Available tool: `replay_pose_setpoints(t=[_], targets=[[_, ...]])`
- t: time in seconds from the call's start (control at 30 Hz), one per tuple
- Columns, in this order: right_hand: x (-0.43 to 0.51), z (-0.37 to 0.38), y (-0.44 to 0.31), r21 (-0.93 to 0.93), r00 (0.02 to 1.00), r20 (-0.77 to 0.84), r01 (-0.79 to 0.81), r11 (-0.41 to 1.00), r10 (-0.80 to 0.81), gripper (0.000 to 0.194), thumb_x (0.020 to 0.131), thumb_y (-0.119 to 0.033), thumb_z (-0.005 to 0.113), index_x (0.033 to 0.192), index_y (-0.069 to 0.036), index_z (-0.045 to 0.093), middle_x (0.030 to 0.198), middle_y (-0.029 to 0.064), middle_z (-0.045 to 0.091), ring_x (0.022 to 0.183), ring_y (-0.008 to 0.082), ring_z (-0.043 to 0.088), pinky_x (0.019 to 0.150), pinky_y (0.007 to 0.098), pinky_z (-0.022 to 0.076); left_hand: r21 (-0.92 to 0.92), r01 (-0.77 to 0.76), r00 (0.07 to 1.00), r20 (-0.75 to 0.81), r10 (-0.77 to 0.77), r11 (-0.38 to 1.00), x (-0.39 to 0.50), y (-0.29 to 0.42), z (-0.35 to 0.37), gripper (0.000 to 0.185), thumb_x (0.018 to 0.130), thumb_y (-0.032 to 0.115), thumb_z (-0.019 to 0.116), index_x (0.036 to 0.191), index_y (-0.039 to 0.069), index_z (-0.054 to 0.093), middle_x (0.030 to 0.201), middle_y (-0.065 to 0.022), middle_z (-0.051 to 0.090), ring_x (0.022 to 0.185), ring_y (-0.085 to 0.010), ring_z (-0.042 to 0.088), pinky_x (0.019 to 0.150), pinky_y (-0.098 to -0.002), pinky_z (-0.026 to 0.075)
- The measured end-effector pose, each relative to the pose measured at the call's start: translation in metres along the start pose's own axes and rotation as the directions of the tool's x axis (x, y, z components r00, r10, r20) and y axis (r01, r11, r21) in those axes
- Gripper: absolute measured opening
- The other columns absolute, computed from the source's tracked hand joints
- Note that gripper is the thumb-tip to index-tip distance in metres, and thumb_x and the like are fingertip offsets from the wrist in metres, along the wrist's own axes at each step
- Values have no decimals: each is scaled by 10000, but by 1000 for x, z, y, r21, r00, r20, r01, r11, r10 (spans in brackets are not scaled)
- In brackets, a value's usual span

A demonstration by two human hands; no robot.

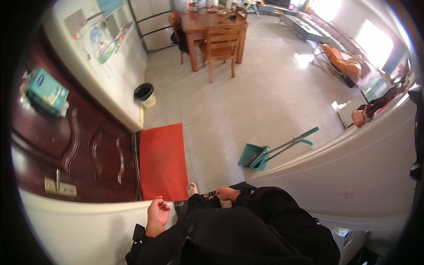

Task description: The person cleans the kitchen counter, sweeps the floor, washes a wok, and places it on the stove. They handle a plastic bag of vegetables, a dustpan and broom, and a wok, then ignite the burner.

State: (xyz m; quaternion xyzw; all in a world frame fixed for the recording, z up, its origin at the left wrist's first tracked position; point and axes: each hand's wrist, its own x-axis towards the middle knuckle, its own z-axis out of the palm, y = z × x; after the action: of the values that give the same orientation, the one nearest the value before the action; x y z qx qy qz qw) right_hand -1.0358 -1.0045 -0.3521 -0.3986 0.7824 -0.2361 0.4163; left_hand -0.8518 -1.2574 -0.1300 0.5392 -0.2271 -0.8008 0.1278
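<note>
My left hand (159,212) is held out beside my body, near the white wall (89,228), with the palm partly turned up. Its fingers curl loosely and nothing is in them. My right hand (228,192) hangs in front of my black clothing (232,232), its back towards me and its fingers hidden. Ahead of the left hand lies a red doormat (162,162). A light slipper (192,189) on my foot shows at its corner. On the tiles ahead and to the right rests a teal dustpan (246,155) with a brush (260,157), both long-handled.
Left is a dark red panelled door (109,159) with a handle (58,179); a teal package (48,91) hangs on it. A lined bin (145,96) stands by the wall. Farther off are a wooden table (195,25), chairs (223,46) and a sofa (344,36). A white partition (344,185) borders the right.
</note>
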Motion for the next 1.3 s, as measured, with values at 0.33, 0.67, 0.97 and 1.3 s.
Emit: replay_pose_setpoints(t=[0.33, 0.67, 0.97, 1.3], targets=[[0, -134, 70, -362, 874, -456, -357, 861, 171, 216, 797, -169, 506, 705, -58, 667, 713, 139, 631, 728, 306, 629, 645, 432, 512, 181, -160, 921, 380, 81, 970, 112, 126, 133, 136, 825, 30, 535, 946, 82, 570, 712, 3, 505, 637, -119, 507, 573, -287, 427], [-37, -260, 77, -161, 318, -773, -936, 314, 550, 224, 852, -232, 515, 996, -139, 658, 1143, 134, 582, 1142, 315, 510, 969, 503, 354, 363, 63, 918, 344, -197, 930, 203, 149, 204, 132, 804, 13, 510, 909, 80, 553, 698, -22, 505, 619, -150, 503, 559, -305, 431], [-57, -282, 194, -198, 137, -851, -978, -68, 506, 236, 870, -226, 484, 1016, -131, 642, 1189, 137, 545, 1202, 316, 447, 1010, 536, 306, 368, 47, 966, 220, -136, 929, 256, 181, 332, 158, 794, 20, 526, 921, 107, 558, 689, -13, 500, 606, -141, 491, 556, -299, 407], [-77, -301, 232, -210, 108, -840, -969, -134, 532, 237, 869, -224, 474, 1007, -128, 641, 1197, 124, 538, 1219, 308, 419, 1010, 552, 299, 479, 213, 887, 271, -374, 851, 296, 171, 433, 150, 809, 5, 517, 929, 88, 549, 691, -23, 519, 608, -154, 513, 580, -310, 417]])
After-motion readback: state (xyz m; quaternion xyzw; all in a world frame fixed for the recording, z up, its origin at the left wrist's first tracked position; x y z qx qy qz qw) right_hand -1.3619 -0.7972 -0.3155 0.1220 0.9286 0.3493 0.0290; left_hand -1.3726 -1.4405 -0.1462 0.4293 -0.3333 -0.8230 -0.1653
